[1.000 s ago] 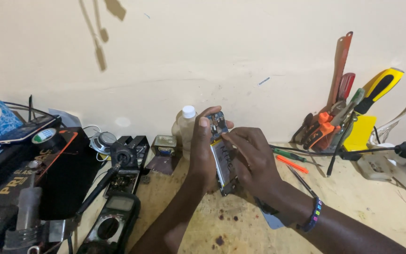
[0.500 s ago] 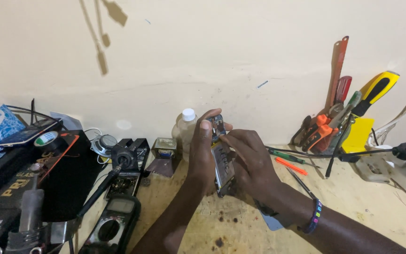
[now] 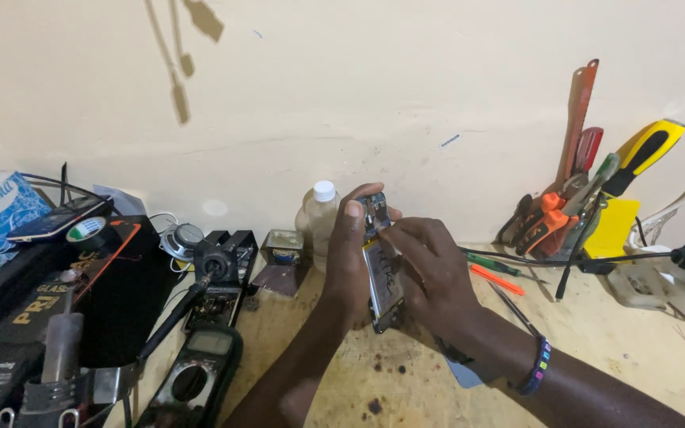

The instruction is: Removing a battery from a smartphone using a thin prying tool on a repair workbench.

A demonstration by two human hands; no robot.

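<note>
An opened phone (image 3: 382, 265) with its inner parts showing stands upright above the wooden bench, gripped along its left edge by my left hand (image 3: 348, 261), thumb near the top. From the right, my right hand (image 3: 431, 273) closes on the phone, its fingers pressing on the exposed board around the middle. A beaded bracelet (image 3: 534, 367) circles my right wrist. Whether the right fingers pinch a small tool is hidden.
A white-capped plastic bottle (image 3: 320, 218) stands just behind the phone. A multimeter (image 3: 196, 376), a soldering iron stand and black boxes crowd the left. Screwdrivers and pliers (image 3: 580, 206) lean on the wall at right, with a power strip (image 3: 644, 277) beside them.
Both hands and the phone have stayed almost in place; the right fingers shifted slightly on the phone's board.
</note>
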